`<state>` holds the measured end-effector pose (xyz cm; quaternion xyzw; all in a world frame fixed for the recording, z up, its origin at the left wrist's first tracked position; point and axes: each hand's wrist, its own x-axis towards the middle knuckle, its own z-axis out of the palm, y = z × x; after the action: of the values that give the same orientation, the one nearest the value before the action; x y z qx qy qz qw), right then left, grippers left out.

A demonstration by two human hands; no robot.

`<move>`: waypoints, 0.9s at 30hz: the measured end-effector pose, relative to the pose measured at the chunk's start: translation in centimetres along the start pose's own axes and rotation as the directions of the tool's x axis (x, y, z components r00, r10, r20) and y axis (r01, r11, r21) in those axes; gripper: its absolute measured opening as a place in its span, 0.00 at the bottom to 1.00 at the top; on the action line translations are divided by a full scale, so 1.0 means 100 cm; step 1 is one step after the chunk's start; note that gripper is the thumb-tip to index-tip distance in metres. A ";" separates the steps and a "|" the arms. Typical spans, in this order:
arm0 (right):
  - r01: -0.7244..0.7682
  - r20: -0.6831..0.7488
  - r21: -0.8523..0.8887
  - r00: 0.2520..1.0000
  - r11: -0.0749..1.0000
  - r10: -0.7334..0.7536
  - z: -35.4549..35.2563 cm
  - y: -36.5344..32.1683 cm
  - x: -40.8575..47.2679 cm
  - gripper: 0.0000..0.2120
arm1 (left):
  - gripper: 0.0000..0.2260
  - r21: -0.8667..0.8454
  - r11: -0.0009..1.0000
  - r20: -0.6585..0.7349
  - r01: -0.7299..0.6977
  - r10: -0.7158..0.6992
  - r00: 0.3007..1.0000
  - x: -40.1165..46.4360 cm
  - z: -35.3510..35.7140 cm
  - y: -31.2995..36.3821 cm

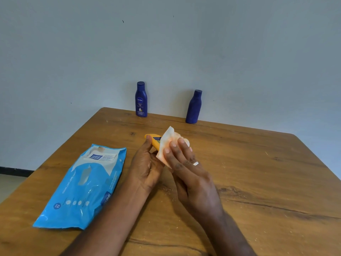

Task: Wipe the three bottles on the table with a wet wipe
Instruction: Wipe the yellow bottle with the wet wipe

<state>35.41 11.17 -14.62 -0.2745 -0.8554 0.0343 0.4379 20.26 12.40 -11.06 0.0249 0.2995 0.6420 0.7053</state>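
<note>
— Fingers [177, 145] of the right hand [191, 174]: state?
— Extended and close together, pressing a white wipe [166, 143] against the orange bottle [154, 140]. A ring sits on one finger. The left hand [147, 167] grips the same bottle from the left, thumb along its side and fingers curled beneath.

— Surface and room?
— Brown wooden table [258, 172] with dark grain lines and pale specks, far edge against a plain light wall [184, 43]. A strip of floor with a dark skirting shows at far left.

— Appearance of the bottles?
— Orange bottle: small, dark label, mostly covered by the wipe. Two dark blue bottles stand upright at the far edge: the left blue bottle [141, 99] shows its label, the right blue bottle [193, 107] shows a plain side.

— Position relative to the fingers?
— Orange bottle is held between both hands, above the table centre. Both blue bottles are well apart from the hands. A blue wipe pack [83, 185] lies flat beside the left forearm.
</note>
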 end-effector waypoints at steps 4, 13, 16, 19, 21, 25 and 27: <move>0.082 0.020 -0.190 0.997 0.978 -0.080 0.005 -0.003 0.000 0.21 | 0.20 0.016 1.000 -0.008 -0.001 0.001 1.000 -0.002 0.001 -0.001; -0.123 -0.001 -0.171 0.992 0.978 0.124 0.010 0.000 -0.004 0.25 | 0.19 -0.128 0.989 -0.027 -0.072 0.069 0.997 0.002 0.002 0.002; -0.281 -0.015 -0.069 0.960 0.957 0.280 0.009 -0.004 -0.003 0.27 | 0.16 -0.144 0.983 -0.026 -0.118 0.116 0.993 0.003 0.004 0.000; -0.299 -0.028 -0.056 0.954 0.953 0.298 0.010 -0.006 -0.002 0.27 | 0.15 -0.119 0.985 -0.033 -0.127 0.124 0.992 0.002 0.005 -0.002; -0.242 -0.042 -0.082 0.970 0.967 0.239 0.011 -0.007 -0.002 0.27 | 0.18 -0.121 0.985 -0.043 -0.122 0.117 0.992 0.005 0.001 -0.005; -0.148 -0.026 -0.151 0.989 0.977 0.146 0.013 -0.008 0.001 0.26 | 0.22 -0.076 0.994 -0.050 -0.076 0.072 0.996 0.013 -0.007 -0.009; -0.155 -0.038 -0.148 0.988 0.977 0.151 0.012 -0.005 0.001 0.26 | 0.22 -0.087 0.994 -0.044 -0.071 0.067 0.997 0.014 -0.007 -0.010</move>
<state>34.21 11.02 -15.15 -0.3724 -0.8259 -0.0006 0.4234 20.86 13.30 -12.61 -0.0090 0.2843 0.6790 0.6767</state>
